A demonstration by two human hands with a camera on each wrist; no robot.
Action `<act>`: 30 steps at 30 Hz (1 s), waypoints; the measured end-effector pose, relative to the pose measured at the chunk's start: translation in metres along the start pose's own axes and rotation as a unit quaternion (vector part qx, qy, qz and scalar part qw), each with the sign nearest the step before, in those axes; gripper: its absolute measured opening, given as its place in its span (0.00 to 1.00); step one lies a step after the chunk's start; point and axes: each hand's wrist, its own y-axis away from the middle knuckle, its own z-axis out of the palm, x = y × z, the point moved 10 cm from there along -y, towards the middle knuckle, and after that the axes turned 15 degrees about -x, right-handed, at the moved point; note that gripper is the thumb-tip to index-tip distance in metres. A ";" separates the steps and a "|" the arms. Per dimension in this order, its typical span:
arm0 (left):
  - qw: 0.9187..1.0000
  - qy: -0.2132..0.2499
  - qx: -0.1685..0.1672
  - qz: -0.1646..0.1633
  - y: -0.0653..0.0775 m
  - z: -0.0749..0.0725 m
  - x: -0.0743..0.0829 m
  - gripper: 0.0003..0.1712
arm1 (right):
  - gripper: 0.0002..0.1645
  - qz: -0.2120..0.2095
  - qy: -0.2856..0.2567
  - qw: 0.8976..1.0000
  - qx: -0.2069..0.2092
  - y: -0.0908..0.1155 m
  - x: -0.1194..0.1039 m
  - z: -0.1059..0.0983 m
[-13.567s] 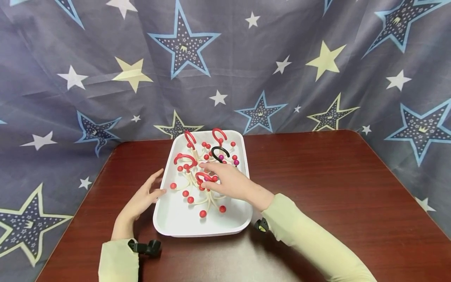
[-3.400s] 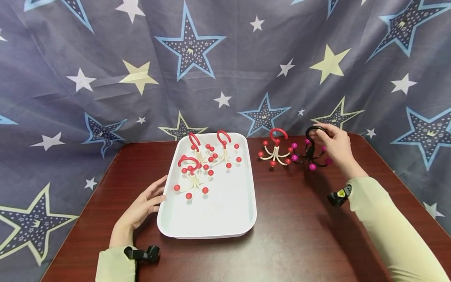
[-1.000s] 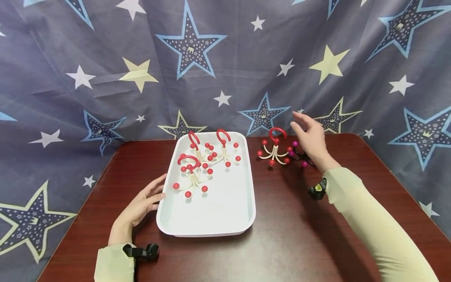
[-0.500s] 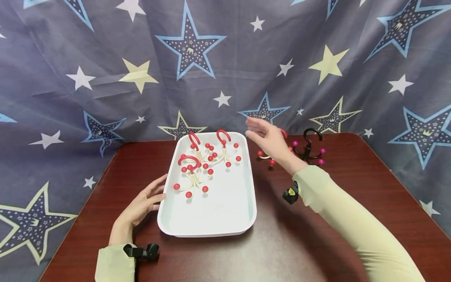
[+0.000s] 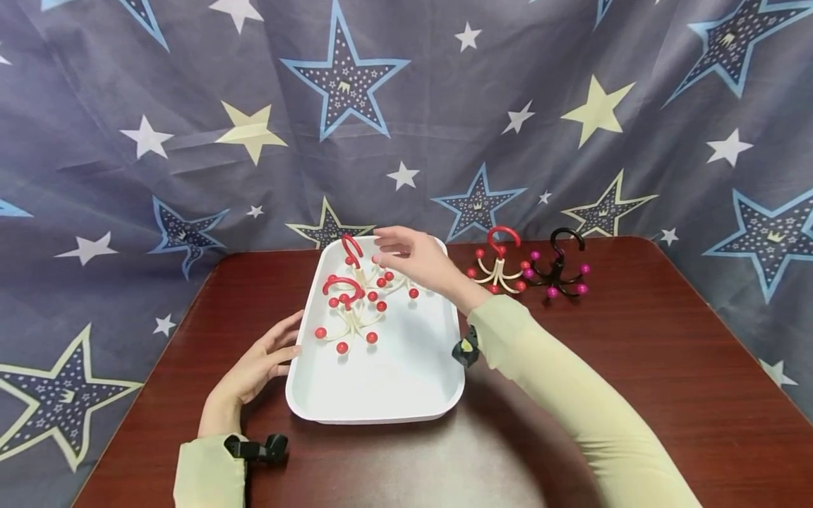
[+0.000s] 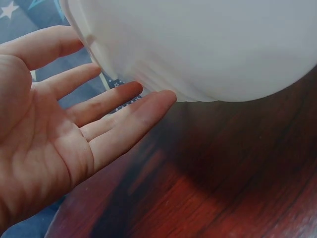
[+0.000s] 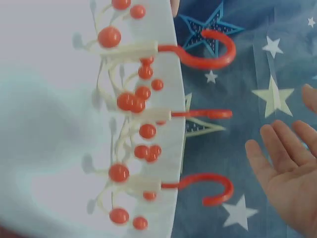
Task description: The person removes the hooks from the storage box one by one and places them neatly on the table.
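My left hand [image 5: 254,363] has its relaxed fingers at the left wall of a white tray [image 5: 375,402]; in the left wrist view, the hand's [image 6: 59,129] fingertips meet or nearly meet the tray's side. My right hand [image 5: 419,261], fingers extended, hovers over the tray's back right, holding nothing. Beneath it, partly hidden, is a cream multi-arm hook hanger [image 5: 400,284]. Two more like it, a front hanger [image 5: 351,321] and a back hanger [image 5: 352,247], stand at the tray's left. In the right wrist view, the hangers' red hooks [image 7: 210,62] point towards my hand [image 7: 287,173].
Right of the tray, another cream hanger [image 5: 500,271] with red balls stands on the brown table [image 5: 603,367]. Close beside it stands a black hanger [image 5: 557,269] with magenta balls. A star-patterned curtain [image 5: 406,106] hangs behind the table.
Earlier, a cream and the black hanger left the tray for the table at right. My right hand released the black one and swung left over the tray. The left hand stays put.
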 end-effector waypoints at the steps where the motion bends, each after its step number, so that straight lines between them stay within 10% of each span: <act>1: 1.000 0.000 -0.001 0.000 -0.001 0.000 0.001 0.37 | 0.27 0.005 0.000 1.000 0.000 -0.003 0.000 0.003; 30: 1.000 0.002 0.003 0.008 -0.003 0.000 0.001 0.36 | 0.24 0.039 0.017 0.998 -0.052 -0.038 0.029 0.077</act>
